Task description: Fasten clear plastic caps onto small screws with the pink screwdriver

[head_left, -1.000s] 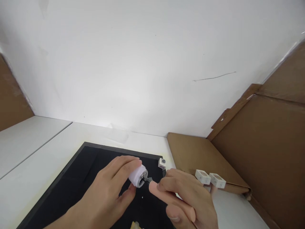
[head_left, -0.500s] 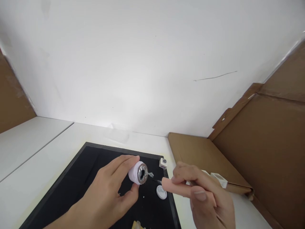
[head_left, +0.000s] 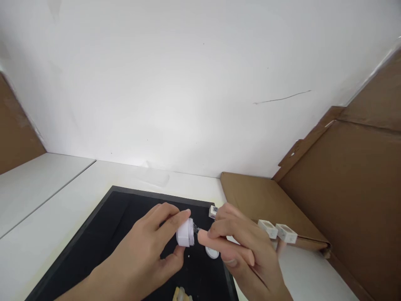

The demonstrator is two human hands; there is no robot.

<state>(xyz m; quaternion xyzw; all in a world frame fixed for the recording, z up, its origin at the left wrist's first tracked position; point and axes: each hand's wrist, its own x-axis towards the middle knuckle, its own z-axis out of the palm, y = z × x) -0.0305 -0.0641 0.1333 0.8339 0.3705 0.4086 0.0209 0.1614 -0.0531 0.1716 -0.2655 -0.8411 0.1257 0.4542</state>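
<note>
My left hand (head_left: 144, 246) holds a small white jar (head_left: 184, 234) between thumb and fingers, tipped on its side with its threaded mouth facing right. Scraps of torn foil seal (head_left: 196, 229) stick out at the mouth. In my right hand (head_left: 250, 251) is a pink utility knife (head_left: 216, 244), its front end pointed left at the jar's mouth. The knife's blade is hard to make out against the foil. Below and behind the knife, a round white lid (head_left: 212, 252) lies on the black mat (head_left: 125, 234), partly covered by my right hand.
A small white box (head_left: 212, 212) sits at the mat's far right corner. Two more white boxes (head_left: 286, 233) are by a flat cardboard box (head_left: 250, 196) on the right. A yellowish object (head_left: 181, 294) shows at the bottom edge. Cardboard walls (head_left: 360, 175) flank the white table.
My right hand has moved left, bringing the knife up to the jar's mouth. My left hand has turned the jar, so its opening now faces right rather than toward me.
</note>
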